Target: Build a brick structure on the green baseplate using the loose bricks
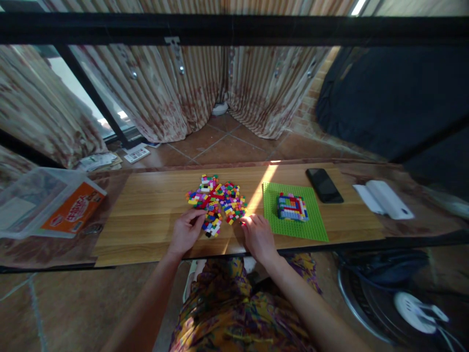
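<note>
A loose pile of small multicoloured toy bricks [234,200] lies on the wooden board. At its lower left edge is my left hand [186,232], thumb and fingers brought together; what is between them, if anything, is too small to make out. My right hand [258,237] rests at the pile's lower right side, its curled fingers closed at a small red brick by the fingertips. To the right of that hand, a green baseplate [271,193] carries a low rectangular build [293,208] of blue, white, red and yellow bricks.
A black phone [324,186] overlaps the baseplate's upper right corner area. Farther right lies a white object [390,199] on the cloth. A clear plastic box [47,176] with an orange label stands at the left. A dark metal bar [234,30] crosses above, before striped curtains [154,93].
</note>
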A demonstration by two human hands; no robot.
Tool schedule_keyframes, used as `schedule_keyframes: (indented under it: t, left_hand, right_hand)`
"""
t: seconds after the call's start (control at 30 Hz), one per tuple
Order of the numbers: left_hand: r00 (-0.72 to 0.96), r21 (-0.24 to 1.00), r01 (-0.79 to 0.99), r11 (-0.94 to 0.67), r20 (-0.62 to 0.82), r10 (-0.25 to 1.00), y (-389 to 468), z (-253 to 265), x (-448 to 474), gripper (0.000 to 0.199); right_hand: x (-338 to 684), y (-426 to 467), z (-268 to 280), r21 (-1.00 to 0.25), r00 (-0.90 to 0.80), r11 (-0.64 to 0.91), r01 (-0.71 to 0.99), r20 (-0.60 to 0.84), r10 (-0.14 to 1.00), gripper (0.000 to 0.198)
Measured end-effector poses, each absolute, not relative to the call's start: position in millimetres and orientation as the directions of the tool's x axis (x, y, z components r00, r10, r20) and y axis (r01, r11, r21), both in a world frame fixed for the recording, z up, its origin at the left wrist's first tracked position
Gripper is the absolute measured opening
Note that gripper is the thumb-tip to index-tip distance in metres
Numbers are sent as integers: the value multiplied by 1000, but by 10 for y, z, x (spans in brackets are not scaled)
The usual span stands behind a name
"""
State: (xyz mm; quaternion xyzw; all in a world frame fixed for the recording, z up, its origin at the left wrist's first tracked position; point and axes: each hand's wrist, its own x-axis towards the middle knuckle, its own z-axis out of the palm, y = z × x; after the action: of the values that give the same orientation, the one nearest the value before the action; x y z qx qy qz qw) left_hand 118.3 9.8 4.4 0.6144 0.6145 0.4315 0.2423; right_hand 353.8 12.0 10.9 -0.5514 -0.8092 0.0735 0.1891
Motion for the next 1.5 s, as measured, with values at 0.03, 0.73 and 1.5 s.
schedule_keyframes:
  t: [0.03,0.73,1.5]
  left_hand:
    - [-128,828,546,-127,232,964,97,48,1185,20]
    - [-143,829,545,-123,236,961,101,21,1171,23]
    - [-115,804,577,-143,254,960,126,75,1140,25]
  right_hand:
    - [3552,105,123,-314,-314,373,873,222,923,21]
    - [3629,128,-7,-473,-206,356,806,339,918,23]
    - [4937,883,494,-551,105,164,818,423,900,27]
